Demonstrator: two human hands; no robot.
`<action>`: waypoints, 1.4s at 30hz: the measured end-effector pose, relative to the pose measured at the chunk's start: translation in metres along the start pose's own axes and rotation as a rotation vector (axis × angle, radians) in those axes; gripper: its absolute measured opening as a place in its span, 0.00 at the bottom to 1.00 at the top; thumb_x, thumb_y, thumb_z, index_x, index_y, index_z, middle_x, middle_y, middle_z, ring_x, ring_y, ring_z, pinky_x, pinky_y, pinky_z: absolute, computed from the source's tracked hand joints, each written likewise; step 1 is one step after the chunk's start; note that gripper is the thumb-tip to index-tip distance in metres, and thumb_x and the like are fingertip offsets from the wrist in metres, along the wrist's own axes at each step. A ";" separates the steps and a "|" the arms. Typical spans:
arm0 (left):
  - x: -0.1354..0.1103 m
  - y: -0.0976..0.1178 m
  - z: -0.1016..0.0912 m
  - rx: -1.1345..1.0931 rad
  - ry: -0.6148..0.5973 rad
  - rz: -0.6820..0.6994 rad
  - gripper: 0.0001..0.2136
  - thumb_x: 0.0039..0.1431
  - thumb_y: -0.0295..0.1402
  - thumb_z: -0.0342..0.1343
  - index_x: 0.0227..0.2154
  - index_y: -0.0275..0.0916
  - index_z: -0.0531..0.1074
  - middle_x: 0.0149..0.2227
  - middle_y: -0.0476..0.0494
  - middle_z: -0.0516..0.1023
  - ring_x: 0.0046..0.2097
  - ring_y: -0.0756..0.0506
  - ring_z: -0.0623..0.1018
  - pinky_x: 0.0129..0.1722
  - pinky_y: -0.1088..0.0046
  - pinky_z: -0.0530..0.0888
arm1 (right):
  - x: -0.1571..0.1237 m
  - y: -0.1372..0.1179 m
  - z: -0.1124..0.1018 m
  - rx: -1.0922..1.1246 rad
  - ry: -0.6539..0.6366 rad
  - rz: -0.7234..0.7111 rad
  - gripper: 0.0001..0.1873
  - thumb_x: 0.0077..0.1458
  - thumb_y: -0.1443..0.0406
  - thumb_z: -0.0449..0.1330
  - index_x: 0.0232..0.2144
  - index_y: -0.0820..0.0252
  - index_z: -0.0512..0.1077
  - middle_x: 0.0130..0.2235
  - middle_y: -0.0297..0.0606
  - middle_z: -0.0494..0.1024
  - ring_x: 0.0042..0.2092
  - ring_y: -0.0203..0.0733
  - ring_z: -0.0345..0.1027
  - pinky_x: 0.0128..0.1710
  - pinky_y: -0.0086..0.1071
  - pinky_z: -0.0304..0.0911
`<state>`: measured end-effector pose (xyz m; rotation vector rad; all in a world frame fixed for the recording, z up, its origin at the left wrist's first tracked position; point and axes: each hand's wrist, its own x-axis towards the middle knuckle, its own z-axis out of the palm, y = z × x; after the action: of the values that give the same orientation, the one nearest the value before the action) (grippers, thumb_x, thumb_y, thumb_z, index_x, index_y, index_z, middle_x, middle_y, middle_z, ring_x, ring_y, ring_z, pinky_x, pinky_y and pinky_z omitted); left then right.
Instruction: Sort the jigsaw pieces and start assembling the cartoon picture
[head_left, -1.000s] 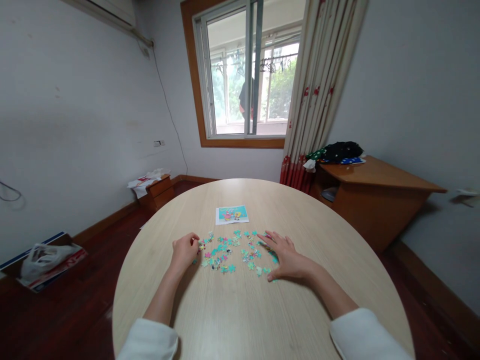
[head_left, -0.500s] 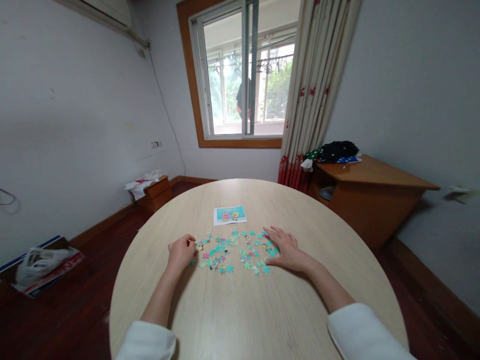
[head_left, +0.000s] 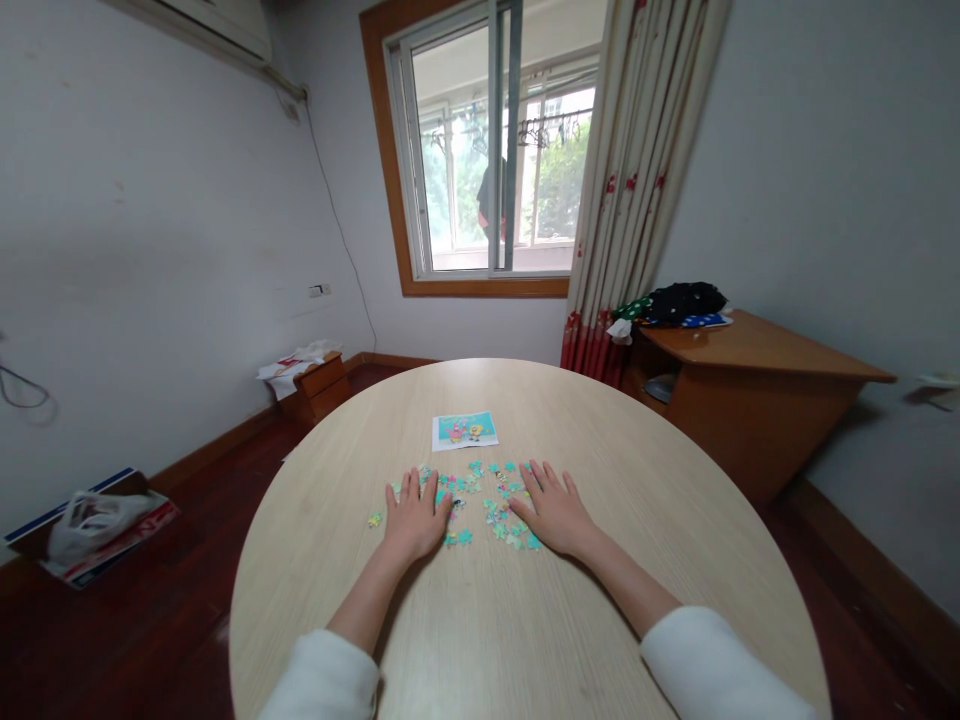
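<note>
Several small teal and pink jigsaw pieces point(head_left: 480, 490) lie scattered on a round light-wood table point(head_left: 525, 620). My left hand point(head_left: 414, 518) lies flat and open on the left part of the pile, fingers stretched forward. My right hand point(head_left: 551, 508) lies flat and open on the right part, covering some pieces. One loose piece point(head_left: 374, 520) sits alone to the left of my left hand. A small printed picture card point(head_left: 464, 430) lies beyond the pieces, toward the window.
A wooden desk point(head_left: 750, 390) with dark clothes stands at the right, beside a red-patterned curtain point(head_left: 630, 180). A small wooden drawer unit point(head_left: 319, 380) with papers and a box with a plastic bag point(head_left: 90, 520) stand on the dark red floor at left.
My left hand has opened from a fist and moved right onto the pieces. My right hand has slid left, so both hands press flat on the pile, closer together.
</note>
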<state>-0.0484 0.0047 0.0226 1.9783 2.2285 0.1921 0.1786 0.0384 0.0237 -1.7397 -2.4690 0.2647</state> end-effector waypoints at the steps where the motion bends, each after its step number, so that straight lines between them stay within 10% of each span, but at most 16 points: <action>1: 0.000 0.004 0.001 0.005 0.000 0.035 0.29 0.61 0.48 0.32 0.62 0.39 0.51 0.65 0.33 0.44 0.65 0.37 0.45 0.60 0.46 0.40 | 0.000 -0.005 0.001 -0.002 -0.003 -0.006 0.39 0.58 0.45 0.39 0.63 0.66 0.48 0.65 0.49 0.44 0.65 0.54 0.33 0.61 0.53 0.31; 8: -0.005 0.027 0.003 0.043 -0.016 0.174 0.29 0.62 0.49 0.31 0.62 0.41 0.50 0.65 0.37 0.45 0.65 0.38 0.46 0.61 0.47 0.41 | 0.001 -0.025 0.004 -0.007 0.033 -0.072 0.36 0.61 0.51 0.37 0.62 0.71 0.48 0.64 0.50 0.47 0.65 0.50 0.37 0.62 0.48 0.32; 25: -0.004 0.010 -0.005 0.140 0.002 0.105 0.24 0.63 0.42 0.34 0.61 0.48 0.51 0.65 0.39 0.47 0.65 0.37 0.48 0.60 0.45 0.43 | -0.005 -0.024 -0.001 -0.014 -0.015 -0.196 0.30 0.62 0.53 0.38 0.62 0.61 0.51 0.64 0.45 0.48 0.65 0.49 0.38 0.62 0.51 0.30; 42: -0.012 0.011 -0.009 0.124 0.012 0.330 0.22 0.65 0.42 0.34 0.60 0.50 0.54 0.65 0.40 0.49 0.65 0.37 0.47 0.60 0.44 0.43 | -0.006 -0.040 0.001 0.060 -0.021 -0.358 0.28 0.62 0.51 0.40 0.61 0.50 0.53 0.65 0.43 0.47 0.66 0.51 0.33 0.61 0.52 0.29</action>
<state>-0.0384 -0.0055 0.0341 2.4092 1.9484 0.1057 0.1440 0.0191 0.0311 -1.2458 -2.6936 0.3183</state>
